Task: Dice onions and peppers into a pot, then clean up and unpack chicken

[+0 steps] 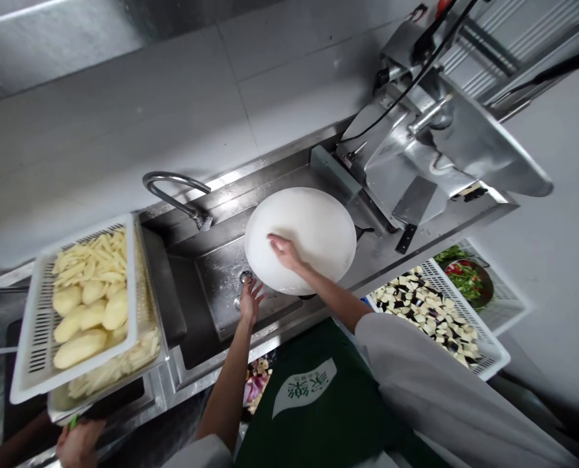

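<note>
Steel sink (221,286) below grey tiled wall (123,117)

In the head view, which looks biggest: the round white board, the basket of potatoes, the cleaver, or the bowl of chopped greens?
Largest to smallest, as they look:
1. Basket of potatoes, though it sits nearer the camera
2. Round white board
3. Cleaver and bowl of chopped greens, too alike to rank

Kitchen whites up top: a loose white long-ish sleeve jacket, sleeves pushed or cut to about the elbow, forearms bare below. Over it sits a dark green cloth apron (318,396) with a pale leaf-shaped logo patch carrying green characters I can't read. Left hand (250,300) and right hand (285,250) both bare, no gloves.
</note>
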The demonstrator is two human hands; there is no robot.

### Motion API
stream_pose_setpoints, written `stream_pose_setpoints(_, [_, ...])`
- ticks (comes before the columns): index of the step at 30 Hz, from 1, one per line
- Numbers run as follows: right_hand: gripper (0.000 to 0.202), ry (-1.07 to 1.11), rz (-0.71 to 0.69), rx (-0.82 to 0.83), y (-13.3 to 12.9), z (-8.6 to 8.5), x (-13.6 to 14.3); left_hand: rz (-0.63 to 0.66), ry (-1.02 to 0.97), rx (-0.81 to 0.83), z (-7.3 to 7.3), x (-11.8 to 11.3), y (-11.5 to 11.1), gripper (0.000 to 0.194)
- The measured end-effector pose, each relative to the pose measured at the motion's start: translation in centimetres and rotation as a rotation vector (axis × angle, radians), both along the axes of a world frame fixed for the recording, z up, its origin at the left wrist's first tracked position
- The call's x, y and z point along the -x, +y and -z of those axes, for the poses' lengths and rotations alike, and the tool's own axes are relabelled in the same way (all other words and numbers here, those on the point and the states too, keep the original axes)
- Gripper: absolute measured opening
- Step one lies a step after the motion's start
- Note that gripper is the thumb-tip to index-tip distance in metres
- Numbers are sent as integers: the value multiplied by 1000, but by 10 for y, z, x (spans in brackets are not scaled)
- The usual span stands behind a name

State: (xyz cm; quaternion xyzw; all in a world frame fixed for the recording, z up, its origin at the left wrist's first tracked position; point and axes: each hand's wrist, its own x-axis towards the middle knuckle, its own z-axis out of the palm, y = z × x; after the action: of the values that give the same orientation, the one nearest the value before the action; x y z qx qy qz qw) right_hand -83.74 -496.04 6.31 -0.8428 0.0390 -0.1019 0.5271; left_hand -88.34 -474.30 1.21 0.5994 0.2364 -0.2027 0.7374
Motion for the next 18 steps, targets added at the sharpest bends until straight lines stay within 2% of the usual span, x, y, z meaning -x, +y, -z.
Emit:
stream_pose_setpoints(2, [54, 38, 276, 142, -74, 4, 25, 63, -14, -3, 0, 1, -19, 49])
stream_pose_setpoints(4, [64, 72, 443, 233, -132, 7, 45, 68, -34, -15, 0, 3, -31, 47])
stream_pose_setpoints(5, [68, 78, 488, 259, -150, 9, 51, 56, -38, -18, 0, 5, -33, 46])
stream_pose_setpoints(7, [74, 70, 524, 282, -161, 14, 54, 45, -25, -5, 0, 10, -32, 46])
stream_pose_setpoints(9, [79, 86, 543, 315, -140, 19, 44, 53, 7, 17, 2, 17, -25, 47])
stream_pose_setpoints(12, [85, 141, 511, 351, -74, 22, 19, 38, 55, 40, 9, 31, -9, 49])
stream_pose_setpoints(15, [76, 182, 312, 345, 9, 16, -2, -5, 66, 20, 16, 42, 9, 52])
stream_pose_setpoints(18, [69, 176, 64, 304, 90, 4, -11, -42, 22, -22, 18, 44, 24, 51])
